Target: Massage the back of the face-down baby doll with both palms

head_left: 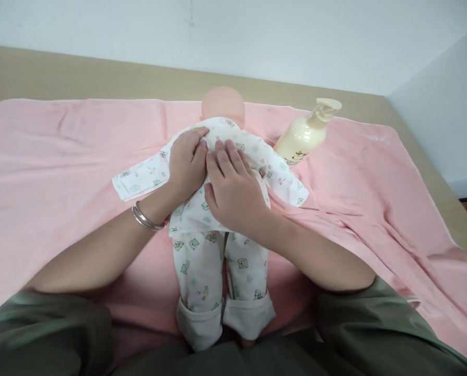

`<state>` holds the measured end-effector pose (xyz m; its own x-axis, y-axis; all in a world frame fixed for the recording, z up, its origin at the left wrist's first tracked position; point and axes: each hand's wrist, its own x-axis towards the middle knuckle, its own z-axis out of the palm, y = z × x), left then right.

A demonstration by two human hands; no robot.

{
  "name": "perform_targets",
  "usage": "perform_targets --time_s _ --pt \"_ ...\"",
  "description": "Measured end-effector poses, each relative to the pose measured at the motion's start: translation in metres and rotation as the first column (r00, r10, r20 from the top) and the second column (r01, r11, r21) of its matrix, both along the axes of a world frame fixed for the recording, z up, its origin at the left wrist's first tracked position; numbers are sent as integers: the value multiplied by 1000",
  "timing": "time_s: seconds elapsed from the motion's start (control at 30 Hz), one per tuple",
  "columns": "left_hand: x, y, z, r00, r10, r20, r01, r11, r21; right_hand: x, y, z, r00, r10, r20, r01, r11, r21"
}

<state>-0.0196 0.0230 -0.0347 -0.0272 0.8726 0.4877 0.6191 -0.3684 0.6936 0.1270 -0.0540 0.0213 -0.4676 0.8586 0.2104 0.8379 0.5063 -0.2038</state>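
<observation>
A baby doll (pixel 223 106) lies on a pink cloth (pixel 80 141), its smooth round head away from me. It wears a white printed top (pixel 196 211) and white printed trousers (pixel 202 266) with turned-up cuffs. My left hand (pixel 188 163), with silver bangles at the wrist, rests on the upper part of the top, its fingers partly curled over the cloth. Beside it, my right hand (pixel 235 190) lies flat on the middle of the top, fingers stretched and slightly apart. The doll's hands are hidden in the sleeves.
Right of the doll's head, a cream pump bottle (pixel 302 137) leans over on the pink cloth. The cloth covers most of a light wooden table (pixel 100 70), with wrinkles at the right. A white wall (pixel 257 42) stands behind the table.
</observation>
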Motion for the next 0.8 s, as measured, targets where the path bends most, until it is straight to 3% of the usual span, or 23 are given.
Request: perform_targets --time_s 0.13,0.23,0.3,0.4,0.57,0.7,0.8 --pt "0 -1 2 1000 -8 -14 9 1000 9 22 45 -6 996 36 -82 -42 997 -70" --pt "1 -1 4 999 -27 -19 27 1000 10 35 70 -8 989 -13 -149 -3 995 -102" --pt "1 -2 5 1000 -27 -9 27 1000 7 33 69 -8 986 -80 -148 65 993 -102" --pt "1 -2 4 1000 -12 5 12 1000 -1 18 40 -6 981 -175 -79 170 983 -62" --pt "-1 -2 1 1000 -4 7 4 1000 -26 -5 -6 -7 1000 -23 -16 24 996 84" --pt "-1 -1 2 1000 -5 20 5 1000 -22 6 14 -8 998 46 -50 -45 999 18" --pt "0 -1 2 1000 -9 5 9 1000 22 21 47 -8 994 -3 -113 -6 997 -76"
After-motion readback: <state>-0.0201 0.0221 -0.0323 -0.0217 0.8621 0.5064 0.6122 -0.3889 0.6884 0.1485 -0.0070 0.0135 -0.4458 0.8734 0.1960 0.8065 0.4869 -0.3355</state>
